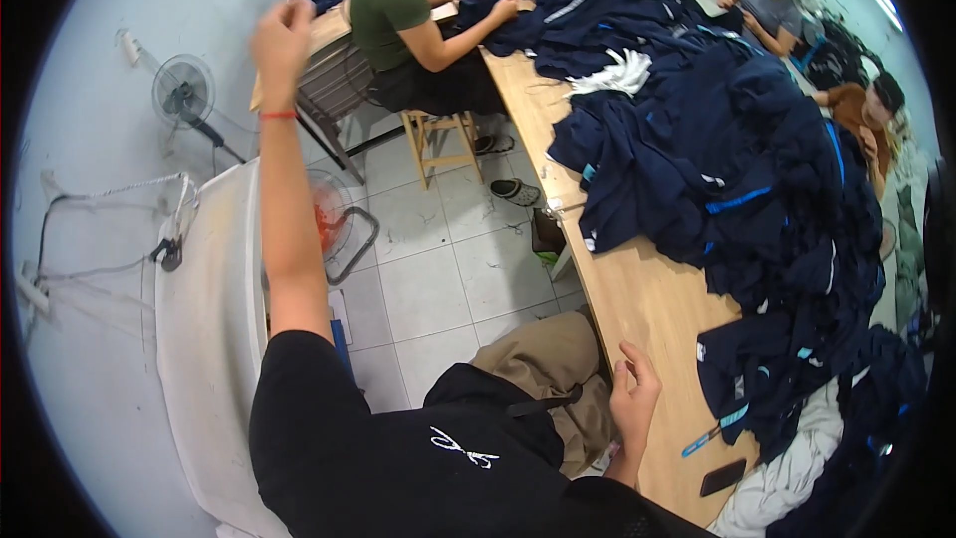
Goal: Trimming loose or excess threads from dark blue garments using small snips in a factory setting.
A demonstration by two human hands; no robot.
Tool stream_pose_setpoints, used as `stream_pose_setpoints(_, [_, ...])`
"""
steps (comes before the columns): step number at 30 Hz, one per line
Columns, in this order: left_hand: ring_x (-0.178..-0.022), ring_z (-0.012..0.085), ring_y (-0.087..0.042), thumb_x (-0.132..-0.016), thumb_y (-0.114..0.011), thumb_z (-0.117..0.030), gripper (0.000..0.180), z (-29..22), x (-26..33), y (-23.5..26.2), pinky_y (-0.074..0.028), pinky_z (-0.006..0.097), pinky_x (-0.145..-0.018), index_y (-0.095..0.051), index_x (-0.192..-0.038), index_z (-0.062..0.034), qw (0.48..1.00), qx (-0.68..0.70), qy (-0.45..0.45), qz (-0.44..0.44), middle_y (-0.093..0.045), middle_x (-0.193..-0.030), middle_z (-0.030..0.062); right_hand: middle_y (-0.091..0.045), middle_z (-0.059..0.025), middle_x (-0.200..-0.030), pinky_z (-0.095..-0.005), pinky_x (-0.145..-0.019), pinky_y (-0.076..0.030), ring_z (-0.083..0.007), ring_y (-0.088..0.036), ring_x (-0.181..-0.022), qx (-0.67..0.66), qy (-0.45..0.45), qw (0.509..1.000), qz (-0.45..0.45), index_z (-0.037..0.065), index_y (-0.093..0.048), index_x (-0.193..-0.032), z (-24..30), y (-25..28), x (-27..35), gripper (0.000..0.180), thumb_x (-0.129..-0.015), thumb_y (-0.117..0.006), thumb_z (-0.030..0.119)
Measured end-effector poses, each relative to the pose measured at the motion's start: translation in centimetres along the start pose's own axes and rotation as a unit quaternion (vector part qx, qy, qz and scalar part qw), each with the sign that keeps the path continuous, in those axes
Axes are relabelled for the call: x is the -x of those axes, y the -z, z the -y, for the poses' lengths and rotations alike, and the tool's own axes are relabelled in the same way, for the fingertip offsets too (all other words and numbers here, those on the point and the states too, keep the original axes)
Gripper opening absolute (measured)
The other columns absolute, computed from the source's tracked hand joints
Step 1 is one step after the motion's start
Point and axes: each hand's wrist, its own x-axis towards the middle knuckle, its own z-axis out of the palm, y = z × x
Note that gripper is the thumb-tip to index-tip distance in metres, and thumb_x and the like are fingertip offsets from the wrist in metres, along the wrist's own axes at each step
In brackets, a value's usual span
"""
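Note:
My left arm stretches up along the left side, with my left hand (282,38) raised high before the wall and the end of a wooden table. Its fingers are bent together in a pinch; whatever they hold, if anything, is too small to make out. A red string circles that wrist. My right hand (634,397) is low by the near table edge, fingers loosely curved and thumb apart, with nothing visible in it. Dark navy garments (687,139) with blue and white strips are heaped along the wooden table (652,314). A blue-handled tool (701,441) lies nearest my right hand.
A black phone (723,477) and white cloth (797,468) lie at the near right. White gloves (612,73) rest on the heap. A co-worker in green (388,5) sits on a wooden stool (438,144); others work across the table. A fan (183,90) stands left.

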Motion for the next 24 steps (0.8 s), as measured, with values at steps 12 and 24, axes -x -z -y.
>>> stream_pose_setpoints(12, [-0.087, 0.0295, -0.077, -0.096, -0.074, -0.014, 0.017, -28.5, 51.9, -15.4, -0.059, 0.038, -0.078, -0.08, -0.102, 0.0006, 0.708, 0.412, -0.039, 0.572, -0.079, -0.097, 0.0176, -0.053, -0.0244, -0.156, -0.0569, -0.124, -0.034, -0.043, -0.043, -0.151, 0.336, -0.087, 0.936, -0.054, 0.001, -0.063, -0.141, -4.4, 0.7, 6.4, 0.047, -0.096, -0.072, 0.012])
stream_pose_setpoints(24, [-0.099, 0.0401, -0.07, -0.091, -0.081, -0.016, 0.019, -44.9, 65.7, -18.6, -0.054, 0.049, -0.087, -0.074, -0.102, -0.0021, 0.717, 0.342, -0.255, 0.552, -0.075, -0.102, 0.0154, -0.05, -0.0212, -0.163, -0.0543, -0.129, -0.028, -0.0413, -0.04, -0.156, 0.213, -0.165, 0.94, -0.207, 0.005, -0.056, -0.154, -10.1, 1.4, 12.1, 0.061, -0.096, -0.074, 0.011])
